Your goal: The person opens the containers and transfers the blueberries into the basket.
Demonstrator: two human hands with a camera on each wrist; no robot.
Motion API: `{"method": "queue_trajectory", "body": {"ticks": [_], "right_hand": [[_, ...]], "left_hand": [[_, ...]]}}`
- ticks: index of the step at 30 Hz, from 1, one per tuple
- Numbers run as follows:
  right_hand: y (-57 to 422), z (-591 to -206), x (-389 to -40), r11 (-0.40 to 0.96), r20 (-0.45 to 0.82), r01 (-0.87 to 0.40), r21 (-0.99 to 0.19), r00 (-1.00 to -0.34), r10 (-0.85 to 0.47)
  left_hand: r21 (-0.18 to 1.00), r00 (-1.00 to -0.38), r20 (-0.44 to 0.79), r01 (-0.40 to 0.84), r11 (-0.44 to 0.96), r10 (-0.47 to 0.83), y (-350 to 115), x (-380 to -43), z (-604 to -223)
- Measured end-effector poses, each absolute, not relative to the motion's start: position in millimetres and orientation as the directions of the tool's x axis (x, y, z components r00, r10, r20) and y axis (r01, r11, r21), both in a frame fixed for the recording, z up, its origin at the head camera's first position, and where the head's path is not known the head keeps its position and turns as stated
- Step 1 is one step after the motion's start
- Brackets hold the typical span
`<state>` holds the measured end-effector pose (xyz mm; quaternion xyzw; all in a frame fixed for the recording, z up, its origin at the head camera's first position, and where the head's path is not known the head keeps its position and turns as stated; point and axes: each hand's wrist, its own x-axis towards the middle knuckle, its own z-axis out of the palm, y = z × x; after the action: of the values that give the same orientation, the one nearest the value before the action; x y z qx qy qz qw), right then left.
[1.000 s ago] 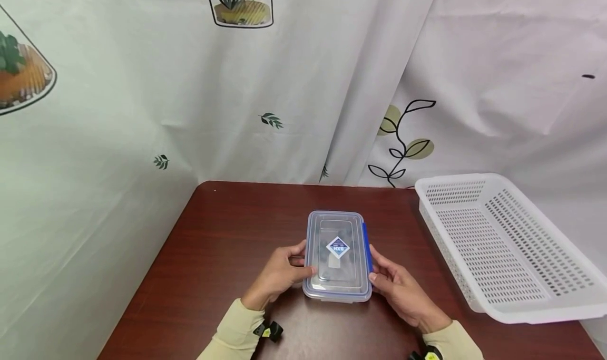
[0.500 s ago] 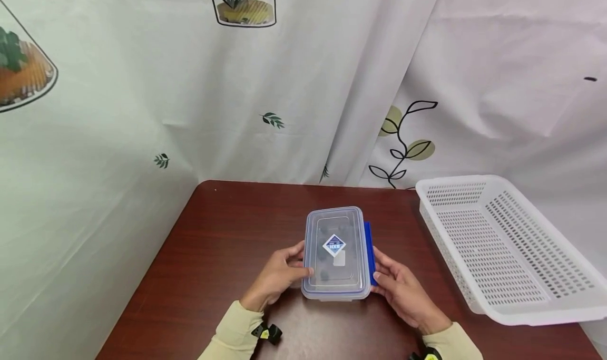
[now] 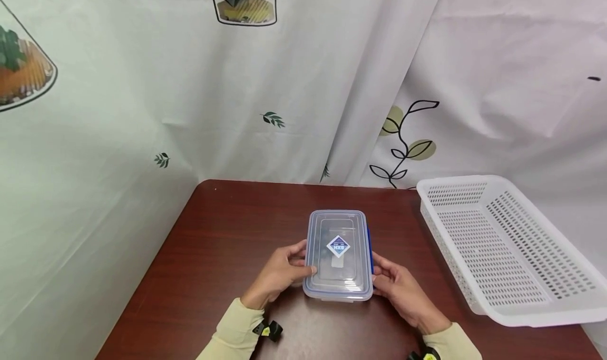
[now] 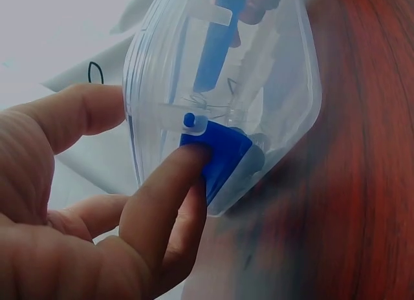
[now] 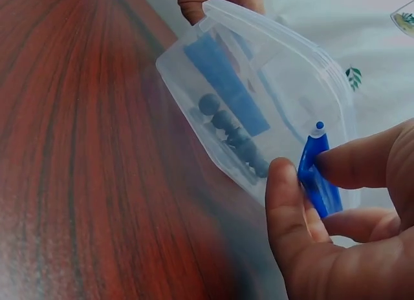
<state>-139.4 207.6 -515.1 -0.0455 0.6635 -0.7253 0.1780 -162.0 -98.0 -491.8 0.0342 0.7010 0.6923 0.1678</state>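
A clear plastic food container (image 3: 327, 275) with a diamond sticker (image 3: 338, 246) on its lid is held between both hands. My left hand (image 3: 277, 275) grips its left side, thumb on the lid's edge; in the left wrist view a fingertip touches a blue side latch (image 4: 223, 154), which slants outward. On the opposite side, my right hand (image 3: 403, 291) pinches the other blue latch (image 5: 317, 177) between thumb and finger, and that latch angles away from the wall. Several dark round objects (image 5: 234, 138) lie inside, seen through the cloudy wall.
A white perforated basket (image 3: 493, 244) stands on the right of the dark red-brown table (image 3: 227, 228). Behind and to the left hangs a pale curtain (image 3: 303, 86) with plant prints. A small black device (image 3: 268, 330) is strapped to the left wrist.
The container tilted leftward, then came back nearly level. Its right latch stood out from the lid half a second ago and now shows mostly below the lid's edge. Both hands kept their places.
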Motion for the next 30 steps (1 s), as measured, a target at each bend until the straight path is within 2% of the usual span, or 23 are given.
{"method": "queue_trajectory", "body": {"ticks": [7, 16, 23, 30], "right_hand": [[207, -512, -138, -0.008, -0.219, 0.230, -0.973, -0.937, -0.271], [210, -505, -137, 0.110, -0.215, 0.198, -0.974, -0.962, -0.170], [209, -497, -137, 0.202, -0.138, 0.111, -0.973, -0.982, -0.128], [205, -487, -137, 0.206, -0.057, 0.037, -0.978, -0.994, -0.096]], "left_hand": [[0.980, -0.940, -0.196, -0.196, 0.027, 0.278, -96, -161, -490], [0.986, -0.950, -0.168, -0.161, 0.049, 0.264, -95, -159, -485], [0.986, -0.954, -0.161, -0.146, 0.079, 0.253, -96, -158, -483], [0.989, -0.969, -0.111, -0.086, 0.120, 0.223, -97, -156, -483]]}}
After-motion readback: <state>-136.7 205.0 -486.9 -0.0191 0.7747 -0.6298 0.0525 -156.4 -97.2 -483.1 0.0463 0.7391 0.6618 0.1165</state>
